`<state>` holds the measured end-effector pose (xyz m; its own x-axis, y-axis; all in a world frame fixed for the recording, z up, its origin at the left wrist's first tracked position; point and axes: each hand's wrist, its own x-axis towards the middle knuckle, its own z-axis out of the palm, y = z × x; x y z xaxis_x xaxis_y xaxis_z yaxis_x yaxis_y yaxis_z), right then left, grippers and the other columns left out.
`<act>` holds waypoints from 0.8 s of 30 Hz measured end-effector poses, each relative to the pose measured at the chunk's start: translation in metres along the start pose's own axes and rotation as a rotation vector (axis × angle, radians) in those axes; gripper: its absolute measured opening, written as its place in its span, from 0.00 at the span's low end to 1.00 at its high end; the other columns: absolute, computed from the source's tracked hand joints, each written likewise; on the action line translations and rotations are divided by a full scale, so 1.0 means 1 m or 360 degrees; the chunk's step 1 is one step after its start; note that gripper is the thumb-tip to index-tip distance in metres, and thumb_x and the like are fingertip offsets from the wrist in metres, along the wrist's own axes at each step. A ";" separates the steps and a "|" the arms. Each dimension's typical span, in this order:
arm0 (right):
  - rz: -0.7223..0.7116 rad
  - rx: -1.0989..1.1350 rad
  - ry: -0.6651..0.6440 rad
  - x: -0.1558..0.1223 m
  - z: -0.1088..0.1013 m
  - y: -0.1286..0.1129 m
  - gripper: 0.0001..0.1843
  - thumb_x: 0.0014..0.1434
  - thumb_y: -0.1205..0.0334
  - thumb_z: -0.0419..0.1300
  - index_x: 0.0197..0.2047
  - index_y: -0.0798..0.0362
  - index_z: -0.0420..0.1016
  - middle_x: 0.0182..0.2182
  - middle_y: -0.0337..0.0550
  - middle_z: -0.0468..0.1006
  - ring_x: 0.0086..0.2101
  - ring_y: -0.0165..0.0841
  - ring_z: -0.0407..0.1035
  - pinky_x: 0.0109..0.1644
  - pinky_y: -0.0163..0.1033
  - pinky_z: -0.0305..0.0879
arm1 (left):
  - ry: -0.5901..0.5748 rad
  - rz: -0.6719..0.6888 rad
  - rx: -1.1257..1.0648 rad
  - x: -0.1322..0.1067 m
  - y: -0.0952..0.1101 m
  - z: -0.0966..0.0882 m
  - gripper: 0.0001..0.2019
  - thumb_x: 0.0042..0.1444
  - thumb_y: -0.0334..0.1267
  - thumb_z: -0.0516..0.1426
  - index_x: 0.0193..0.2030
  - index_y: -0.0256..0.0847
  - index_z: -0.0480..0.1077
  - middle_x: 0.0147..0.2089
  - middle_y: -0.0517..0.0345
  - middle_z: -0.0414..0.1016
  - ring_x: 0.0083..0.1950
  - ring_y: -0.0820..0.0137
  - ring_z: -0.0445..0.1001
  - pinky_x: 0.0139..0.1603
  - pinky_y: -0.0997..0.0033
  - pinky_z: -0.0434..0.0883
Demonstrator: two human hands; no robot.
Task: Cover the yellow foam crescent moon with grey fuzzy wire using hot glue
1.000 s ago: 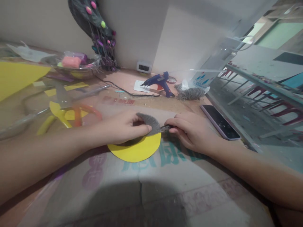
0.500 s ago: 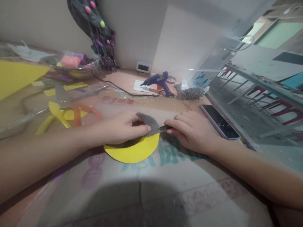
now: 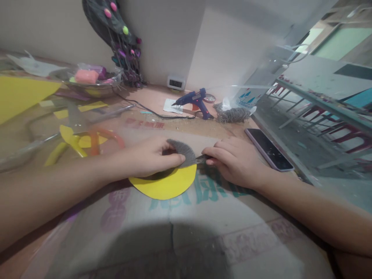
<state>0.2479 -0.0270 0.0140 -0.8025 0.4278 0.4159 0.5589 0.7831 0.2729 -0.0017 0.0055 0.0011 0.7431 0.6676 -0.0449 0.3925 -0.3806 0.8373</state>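
Near the middle of the table, my left hand (image 3: pixel 145 155) is closed on a flat yellow ring (image 3: pixel 167 186), thumb on top. Grey yarn (image 3: pixel 188 152) is wrapped closely round the ring's upper right part; the lower yellow part is bare. To the right, my right hand (image 3: pixel 234 161) has its fingers pinched on a dark strand bundle, which looks like the same grey yarn and runs to the ring's edge. The far side of the ring is hidden behind my left hand.
A blue glue gun (image 3: pixel 194 100) stands at the back, beside a grey yarn skein (image 3: pixel 234 114). A phone (image 3: pixel 270 150) lies right of my right hand. Orange-handled scissors (image 3: pixel 94 137) and yellow-handled scissors (image 3: pixel 76 145) lie left. Behind them sits a bowl (image 3: pixel 90 90).
The yellow ring has turned or shifted very slightly to the right and up. Both hands keep nearly the same place and hold.
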 end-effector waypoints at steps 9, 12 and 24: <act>0.0072 0.0134 0.0016 0.001 -0.001 0.000 0.16 0.69 0.59 0.47 0.42 0.59 0.74 0.27 0.44 0.75 0.28 0.33 0.65 0.32 0.39 0.54 | -0.0011 0.0035 -0.0036 0.000 -0.003 0.000 0.12 0.60 0.43 0.52 0.40 0.42 0.74 0.43 0.62 0.80 0.44 0.66 0.76 0.43 0.73 0.70; 0.0033 0.0139 0.0017 0.003 -0.002 -0.002 0.18 0.70 0.59 0.47 0.42 0.59 0.74 0.26 0.45 0.74 0.27 0.33 0.64 0.31 0.39 0.54 | -0.0003 0.0076 -0.0039 0.000 -0.002 0.000 0.12 0.60 0.41 0.52 0.42 0.43 0.75 0.43 0.64 0.80 0.44 0.68 0.75 0.44 0.75 0.70; -0.0002 0.0124 -0.0009 0.004 -0.003 -0.003 0.17 0.70 0.60 0.48 0.41 0.60 0.75 0.27 0.44 0.74 0.28 0.32 0.64 0.32 0.38 0.54 | 0.0003 0.0148 0.0038 -0.001 0.002 0.000 0.12 0.60 0.38 0.52 0.45 0.40 0.75 0.40 0.63 0.78 0.41 0.72 0.74 0.43 0.78 0.69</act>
<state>0.2437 -0.0287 0.0174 -0.8045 0.4291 0.4107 0.5400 0.8163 0.2048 -0.0021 0.0043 0.0029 0.7761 0.6297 0.0334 0.3345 -0.4560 0.8247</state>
